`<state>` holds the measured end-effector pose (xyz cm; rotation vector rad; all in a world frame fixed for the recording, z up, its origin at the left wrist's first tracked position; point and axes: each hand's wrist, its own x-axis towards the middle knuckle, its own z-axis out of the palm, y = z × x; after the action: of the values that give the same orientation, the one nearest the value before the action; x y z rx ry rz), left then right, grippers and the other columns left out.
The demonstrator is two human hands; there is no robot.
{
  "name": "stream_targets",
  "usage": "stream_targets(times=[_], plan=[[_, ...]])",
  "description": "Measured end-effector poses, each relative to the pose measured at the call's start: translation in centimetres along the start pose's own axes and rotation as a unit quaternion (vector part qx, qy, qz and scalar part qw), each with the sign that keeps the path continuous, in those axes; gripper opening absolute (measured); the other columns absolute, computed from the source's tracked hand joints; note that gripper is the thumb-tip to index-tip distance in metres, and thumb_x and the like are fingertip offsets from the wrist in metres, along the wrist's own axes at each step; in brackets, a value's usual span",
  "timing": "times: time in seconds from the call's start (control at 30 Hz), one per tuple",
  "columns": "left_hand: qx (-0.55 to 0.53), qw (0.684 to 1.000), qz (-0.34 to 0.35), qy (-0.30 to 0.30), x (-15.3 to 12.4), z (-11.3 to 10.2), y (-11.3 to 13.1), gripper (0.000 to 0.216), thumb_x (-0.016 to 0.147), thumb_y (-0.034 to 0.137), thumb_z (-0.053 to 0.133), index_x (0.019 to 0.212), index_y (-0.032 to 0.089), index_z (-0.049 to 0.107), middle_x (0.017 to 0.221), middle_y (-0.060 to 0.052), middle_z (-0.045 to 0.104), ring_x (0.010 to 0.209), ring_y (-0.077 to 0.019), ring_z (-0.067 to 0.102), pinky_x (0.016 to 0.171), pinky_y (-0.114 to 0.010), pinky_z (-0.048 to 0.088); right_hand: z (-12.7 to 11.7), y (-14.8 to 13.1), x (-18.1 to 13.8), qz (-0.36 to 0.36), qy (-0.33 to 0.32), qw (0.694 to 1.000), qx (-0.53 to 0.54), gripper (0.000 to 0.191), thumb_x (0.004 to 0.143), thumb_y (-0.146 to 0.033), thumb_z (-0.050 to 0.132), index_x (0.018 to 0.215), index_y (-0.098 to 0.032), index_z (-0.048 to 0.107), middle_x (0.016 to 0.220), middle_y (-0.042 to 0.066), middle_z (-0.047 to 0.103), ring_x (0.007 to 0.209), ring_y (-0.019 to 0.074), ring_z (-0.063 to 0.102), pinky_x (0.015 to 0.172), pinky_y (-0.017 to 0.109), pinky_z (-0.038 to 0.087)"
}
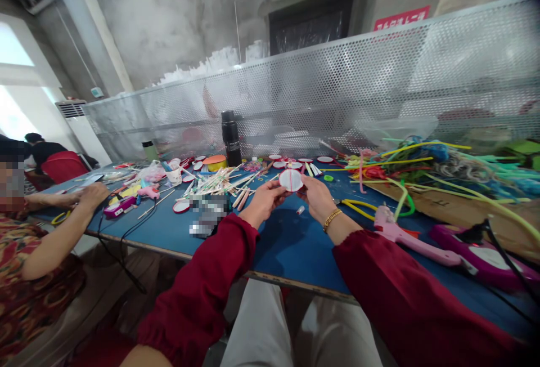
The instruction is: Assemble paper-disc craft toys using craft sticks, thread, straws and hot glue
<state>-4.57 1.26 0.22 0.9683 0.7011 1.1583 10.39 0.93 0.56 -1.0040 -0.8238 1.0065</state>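
Between my two hands is a small round white disc (pixel 291 180) with a red rim and a red line down its face. My left hand (pixel 265 201) pinches its left edge. On the opposite edge, the fingers of my right hand (pixel 317 198) are closed on the same disc. A small pale piece (pixel 300 209) lies on the blue table just below it. To the right of my right hand rests a pink glue gun (pixel 415 240), near yellow-handled scissors (pixel 358 207). Similar red-rimmed discs lie behind my hands.
A black bottle (pixel 230 139) stands behind a heap of pale sticks (pixel 217 181). Colourful pipe cleaners (pixel 422 159) pile up at right, near a purple power strip (pixel 485 257). At left, another person's arm (pixel 71 235) rests by the table (pixel 278 257). A perforated metal screen (pixel 304 97) borders the back.
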Motion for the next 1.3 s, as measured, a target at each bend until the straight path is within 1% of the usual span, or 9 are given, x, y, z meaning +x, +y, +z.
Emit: stream_targets(times=[0.17,0.27,0.5,0.67,0.9,1.13,1.3], plan=[[0.008,1.0,0.018,-0.004,0.15,-0.17,0.0,0.031,0.071,0.014,0.086,0.099,0.013,0.072,0.086,-0.004,0.072,0.07,-0.0086,0.064,0.067,-0.021,0.046,-0.11,-0.13,0.13,0.004,-0.009,0.999,0.04,0.031,0.06,-0.04,0.083,0.079,-0.02,0.069,0.074,0.003,0.072,0.067,0.0177,0.062,0.06,0.03,0.051],[0.008,1.0,0.023,-0.012,0.29,-0.32,0.02,0.035,0.068,0.017,0.088,0.1,0.013,0.073,0.087,-0.005,0.073,0.07,-0.0085,0.063,0.07,-0.022,0.046,-0.13,-0.18,0.26,0.012,-0.014,0.998,0.062,0.03,0.059,-0.037,0.085,0.08,-0.019,0.07,0.074,0.002,0.072,0.068,0.0162,0.063,0.062,0.029,0.052],[0.012,0.999,0.033,-0.025,0.47,-0.52,-0.17,0.037,0.068,0.018,0.089,0.101,0.012,0.073,0.086,-0.005,0.073,0.073,-0.0108,0.065,0.072,-0.024,0.047,-0.07,-0.24,0.36,0.03,-0.023,0.995,0.091,0.02,0.066,-0.032,0.081,0.077,-0.019,0.071,0.072,0.002,0.073,0.067,0.0157,0.063,0.062,0.027,0.053],[0.007,0.999,0.031,-0.005,0.58,-0.37,-0.52,0.037,0.07,0.019,0.088,0.103,0.014,0.073,0.088,-0.006,0.074,0.075,-0.0118,0.067,0.075,-0.025,0.049,0.03,-0.24,0.16,0.024,-0.018,0.995,0.092,0.02,0.065,-0.03,0.082,0.079,-0.019,0.072,0.074,0.001,0.073,0.067,0.0141,0.063,0.062,0.026,0.052],[-0.008,1.0,0.021,-0.012,0.5,-0.22,-0.49,0.03,0.075,0.015,0.082,0.103,0.013,0.072,0.086,-0.006,0.073,0.075,-0.0118,0.068,0.069,-0.021,0.049,0.21,0.04,0.19,0.01,-0.002,0.997,0.079,0.027,0.061,-0.034,0.084,0.079,-0.02,0.07,0.07,-0.001,0.071,0.065,0.0138,0.061,0.06,0.026,0.05],[-0.02,1.0,0.013,-0.005,0.22,0.04,-0.21,0.026,0.077,0.01,0.08,0.101,0.012,0.071,0.084,-0.006,0.073,0.074,-0.0116,0.068,0.068,-0.021,0.05,0.15,-0.1,0.06,0.008,0.0,0.998,0.064,0.028,0.062,-0.037,0.083,0.08,-0.02,0.07,0.07,0.0,0.071,0.066,0.0163,0.062,0.061,0.029,0.051],[-0.021,1.0,0.009,0.009,0.1,0.2,-0.07,0.027,0.076,0.01,0.08,0.101,0.013,0.071,0.083,-0.005,0.072,0.072,-0.0117,0.068,0.068,-0.022,0.05,0.13,-0.13,0.0,0.011,0.0,0.998,0.066,0.026,0.062,-0.036,0.083,0.079,-0.02,0.07,0.07,0.0,0.071,0.065,0.0158,0.061,0.06,0.028,0.051]])
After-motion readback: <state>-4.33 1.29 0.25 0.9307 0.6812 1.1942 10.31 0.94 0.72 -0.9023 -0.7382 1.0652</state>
